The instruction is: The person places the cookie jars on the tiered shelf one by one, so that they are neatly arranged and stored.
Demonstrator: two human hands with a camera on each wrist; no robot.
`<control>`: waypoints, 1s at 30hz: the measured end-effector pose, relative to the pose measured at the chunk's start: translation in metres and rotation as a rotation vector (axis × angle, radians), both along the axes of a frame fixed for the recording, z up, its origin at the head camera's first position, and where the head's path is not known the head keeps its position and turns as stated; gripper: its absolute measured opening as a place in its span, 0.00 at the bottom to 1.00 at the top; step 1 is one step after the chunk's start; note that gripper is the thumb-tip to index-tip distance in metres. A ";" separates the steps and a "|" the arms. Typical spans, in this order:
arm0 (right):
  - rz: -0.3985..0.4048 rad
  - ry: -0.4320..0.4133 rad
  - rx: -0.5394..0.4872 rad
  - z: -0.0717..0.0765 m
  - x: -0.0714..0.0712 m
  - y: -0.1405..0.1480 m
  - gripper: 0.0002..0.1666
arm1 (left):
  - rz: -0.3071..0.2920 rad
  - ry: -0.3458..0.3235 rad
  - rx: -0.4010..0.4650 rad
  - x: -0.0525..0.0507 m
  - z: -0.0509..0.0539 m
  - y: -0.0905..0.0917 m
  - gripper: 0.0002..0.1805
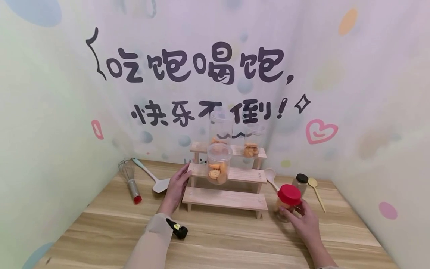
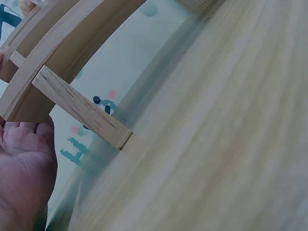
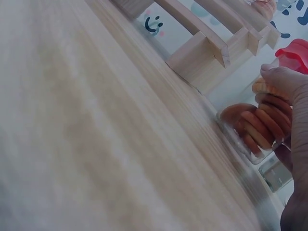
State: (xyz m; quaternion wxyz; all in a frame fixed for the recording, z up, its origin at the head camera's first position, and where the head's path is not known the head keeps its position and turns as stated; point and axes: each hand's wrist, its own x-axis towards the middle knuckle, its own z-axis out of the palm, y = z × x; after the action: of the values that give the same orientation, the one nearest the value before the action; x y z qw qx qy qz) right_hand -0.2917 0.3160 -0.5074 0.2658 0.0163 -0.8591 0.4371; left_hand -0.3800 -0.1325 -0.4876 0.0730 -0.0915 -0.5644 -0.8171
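Note:
A three-tier wooden shelf stand (image 1: 225, 198) stands on the table. My left hand (image 1: 176, 188) holds the left end of its middle tier; in the left wrist view the palm (image 2: 26, 168) is against the plank's end and most fingers are hidden. My right hand (image 1: 305, 220) grips a clear jar with a red lid (image 1: 289, 194), right of the stand. Brown and orange cookies (image 3: 260, 122) show inside it; whether its base touches the table I cannot tell. An open clear jar of cookies (image 1: 219, 168) sits on the middle tier.
Two more clear jars, one taller (image 1: 221, 127) and one smaller (image 1: 251, 145), occupy the top tier. Left lie a whisk (image 1: 131, 181) and a spatula (image 1: 160, 185). Behind the red-lidded jar are a black-lidded jar (image 1: 301, 181), a pale spoon (image 1: 270, 175) and a yellow spoon (image 1: 314, 185).

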 end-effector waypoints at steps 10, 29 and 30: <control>-0.044 0.071 -0.049 0.004 0.001 -0.006 0.37 | 0.014 -0.003 -0.043 0.000 -0.001 -0.002 0.34; 0.059 0.254 -0.335 0.087 -0.017 -0.077 0.32 | 0.002 0.021 0.029 -0.003 -0.002 -0.001 0.34; 0.066 0.242 -0.329 0.087 -0.023 -0.079 0.32 | 0.000 0.024 0.029 -0.003 -0.002 0.000 0.34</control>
State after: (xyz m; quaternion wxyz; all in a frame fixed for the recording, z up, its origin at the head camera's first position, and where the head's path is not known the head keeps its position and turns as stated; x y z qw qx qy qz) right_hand -0.3145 0.2370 -0.4209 0.3517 0.0533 -0.7370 0.5747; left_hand -0.3826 -0.1325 -0.4895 0.0808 -0.1002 -0.5516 -0.8241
